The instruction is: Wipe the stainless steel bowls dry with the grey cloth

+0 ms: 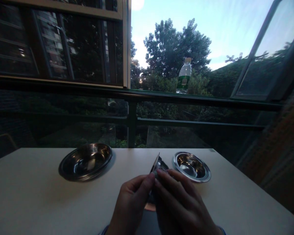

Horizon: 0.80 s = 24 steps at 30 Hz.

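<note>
My left hand (134,199) and my right hand (183,199) meet over the near middle of the white table (39,199). Both are closed, with fingertips touching around a small silver-and-dark object (157,163). Its thin, pointed upper end sticks up above my fingers, and a textured part shows by my right fingertips. My fingers hide most of it, so its kind is unclear. Below and between my hands, a pinkish patch (150,207) shows, too dim to make out.
A larger shiny metal bowl (88,163), perhaps stacked, stands at the left. A smaller metal bowl (192,166) is just beyond my right hand. A plastic bottle (184,78) with a green label stands by the railing (205,101) at the window. A curtain hangs at the right.
</note>
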Each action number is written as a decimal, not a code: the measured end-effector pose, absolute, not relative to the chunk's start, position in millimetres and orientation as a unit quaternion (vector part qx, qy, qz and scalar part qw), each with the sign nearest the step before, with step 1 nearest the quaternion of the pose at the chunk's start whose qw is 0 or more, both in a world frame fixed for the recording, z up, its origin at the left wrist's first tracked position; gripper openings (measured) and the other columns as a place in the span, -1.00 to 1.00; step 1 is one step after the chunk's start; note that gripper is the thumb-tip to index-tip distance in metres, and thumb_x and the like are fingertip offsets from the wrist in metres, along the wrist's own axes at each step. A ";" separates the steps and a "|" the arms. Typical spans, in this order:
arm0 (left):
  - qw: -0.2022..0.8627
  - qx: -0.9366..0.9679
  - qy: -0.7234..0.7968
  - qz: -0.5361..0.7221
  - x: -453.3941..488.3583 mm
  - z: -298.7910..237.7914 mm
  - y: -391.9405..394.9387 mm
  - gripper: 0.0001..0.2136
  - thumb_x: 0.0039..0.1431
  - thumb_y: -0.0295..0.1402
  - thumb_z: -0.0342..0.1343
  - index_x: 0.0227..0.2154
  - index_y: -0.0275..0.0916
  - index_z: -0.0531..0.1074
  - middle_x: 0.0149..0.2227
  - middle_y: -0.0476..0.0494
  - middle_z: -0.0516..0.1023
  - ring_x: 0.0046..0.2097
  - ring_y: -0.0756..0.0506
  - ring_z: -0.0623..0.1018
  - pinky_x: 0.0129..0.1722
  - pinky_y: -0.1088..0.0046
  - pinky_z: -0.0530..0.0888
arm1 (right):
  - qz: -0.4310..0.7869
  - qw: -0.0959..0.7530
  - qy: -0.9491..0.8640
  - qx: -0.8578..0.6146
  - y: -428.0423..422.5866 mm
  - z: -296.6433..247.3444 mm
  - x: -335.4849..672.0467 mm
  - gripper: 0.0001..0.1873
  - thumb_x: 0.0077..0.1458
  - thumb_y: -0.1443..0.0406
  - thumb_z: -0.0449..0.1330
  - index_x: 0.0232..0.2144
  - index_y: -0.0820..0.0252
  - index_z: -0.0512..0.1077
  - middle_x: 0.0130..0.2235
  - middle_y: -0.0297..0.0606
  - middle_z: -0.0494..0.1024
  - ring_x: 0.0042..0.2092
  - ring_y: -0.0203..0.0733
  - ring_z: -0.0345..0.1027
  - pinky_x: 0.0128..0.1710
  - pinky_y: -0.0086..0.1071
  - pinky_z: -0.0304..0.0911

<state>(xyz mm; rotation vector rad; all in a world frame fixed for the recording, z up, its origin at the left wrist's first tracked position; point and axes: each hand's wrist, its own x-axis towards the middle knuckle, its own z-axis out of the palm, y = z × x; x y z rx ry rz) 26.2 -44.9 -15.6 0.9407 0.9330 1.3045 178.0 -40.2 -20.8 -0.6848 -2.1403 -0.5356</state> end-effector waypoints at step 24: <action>0.627 0.387 0.379 0.560 28.0 -14.5 -44.5 -0.67 -0.17 -0.18 0.25 -0.34 -0.30 0.59 -0.40 -0.21 0.60 -0.25 -0.20 0.54 -0.12 0.22 0.39 | -0.156 0.415 -0.838 -0.318 -32.7 -24.7 181.3 -0.62 0.14 0.37 -0.02 0.02 0.36 0.29 0.01 -0.02 0.39 0.03 -0.09 0.24 -0.12 -0.25 0.37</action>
